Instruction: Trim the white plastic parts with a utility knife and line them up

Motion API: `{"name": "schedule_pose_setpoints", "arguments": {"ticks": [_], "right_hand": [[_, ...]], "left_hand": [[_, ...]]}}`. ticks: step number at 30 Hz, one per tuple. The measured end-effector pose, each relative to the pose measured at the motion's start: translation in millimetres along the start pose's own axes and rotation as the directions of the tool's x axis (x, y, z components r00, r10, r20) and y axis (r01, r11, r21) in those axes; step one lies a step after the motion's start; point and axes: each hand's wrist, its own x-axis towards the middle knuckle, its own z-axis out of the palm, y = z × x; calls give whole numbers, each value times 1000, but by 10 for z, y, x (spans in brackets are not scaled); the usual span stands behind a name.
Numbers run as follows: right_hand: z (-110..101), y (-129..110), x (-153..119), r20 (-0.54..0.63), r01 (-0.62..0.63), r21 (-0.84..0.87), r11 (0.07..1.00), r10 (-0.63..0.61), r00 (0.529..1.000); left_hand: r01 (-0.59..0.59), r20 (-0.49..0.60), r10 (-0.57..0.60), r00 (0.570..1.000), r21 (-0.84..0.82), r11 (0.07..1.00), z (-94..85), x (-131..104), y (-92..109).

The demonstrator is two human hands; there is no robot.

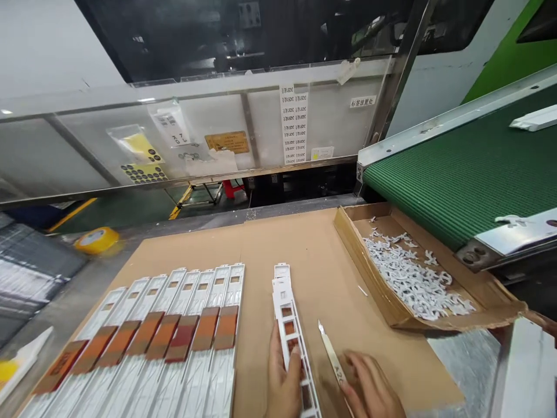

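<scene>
My left hand (284, 371) is wrapped round a long white plastic frame (290, 325) with square openings, near the bottom centre. My right hand (375, 386) is at the lower right with its fingers closed on the handle of a thin knife (331, 354), whose blade points up and away from me. To the left, several long white plastic strips (191, 290) lie side by side, with orange and brown blocks (206, 328) across them. A small white sliver (362, 291) rests on the cardboard sheet (304, 244).
At the right stands a cardboard tray (363, 270) of small white pieces (413, 278). A green conveyor belt (470, 162) runs above it. Yellow tape (96, 240) lies at the left; a clear panel (261, 128) spans the back.
</scene>
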Motion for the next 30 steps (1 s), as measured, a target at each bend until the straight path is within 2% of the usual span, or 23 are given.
{"name": "schedule_pose_setpoints", "arguments": {"ticks": [2, 4, 6, 9, 12, 14, 17, 20, 22, 23, 27, 30], "right_hand": [[174, 0, 83, -78, -47, -162, 986, 35, 996], [268, 14, 141, -65, -58, -221, 974, 45, 997], [238, 76, 158, -54, -88, -213, 973, 79, 995], [27, 256, 130, -37, -152, -202, 968, 147, 988], [-193, 423, 82, -54, -265, -174, 948, 259, 964], [-272, 466, 59, -50, -322, -120, 939, 318, 947], [-288, 435, 53, -11, -315, -73, 946, 315, 949], [-249, 377, 93, 37, -258, -111, 960, 264, 964], [-230, 354, 148, 73, -205, -170, 964, 220, 973], [-225, 346, 185, 91, -174, -208, 962, 196, 976], [-229, 303, 372, 164, -14, -315, 949, 69, 984], [-227, 255, 524, 167, 82, -327, 941, -28, 986]], "left_hand": [[-74, -17, 75, 997, 64, 995, 35, -92, -173], [-137, 11, 137, 991, 166, 977, 108, -172, -338], [-191, 39, 189, 981, 318, 928, 186, -230, -466], [-314, 105, 308, 946, 546, 777, 278, -278, -575], [-464, 246, 412, 878, 652, 600, 338, -301, -636], [-510, 289, 470, 834, 727, 460, 371, -315, -686], [-437, 240, 590, 771, 873, 216, 421, -325, -783], [-428, 260, 708, 657, 901, 66, 456, -287, -856], [-497, 304, 763, 570, 867, 26, 453, -242, -867], [-529, 324, 772, 546, 849, 18, 440, -222, -861], [-603, 406, 724, 557, 798, 17, 335, -192, -808], [-624, 407, 743, 531, 781, 18, 274, -209, -810]]}}
